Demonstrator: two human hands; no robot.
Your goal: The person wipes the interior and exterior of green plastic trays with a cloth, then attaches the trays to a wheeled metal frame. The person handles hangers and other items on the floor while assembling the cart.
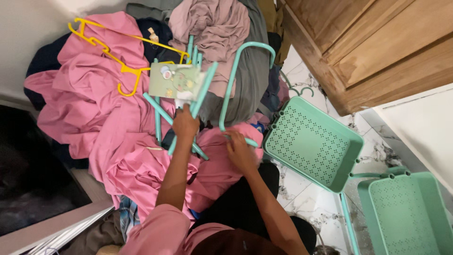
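Two hands (185, 123) grip teal tubes (200, 97), upright-ish.

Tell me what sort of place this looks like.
Most likely a room in a home, perhaps a bedroom or laundry corner. A heap of pink clothes with a yellow hanger on it, mint plastic baskets on a marbled tile floor, and a wooden cabinet suggest it.

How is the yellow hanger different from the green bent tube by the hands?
The yellow hanger is thin, with hooks, and lies untouched on pink cloth. The green bent tube is thicker, smoothly arched, and the right hand touches its lower end. Both lie on the clothes pile.
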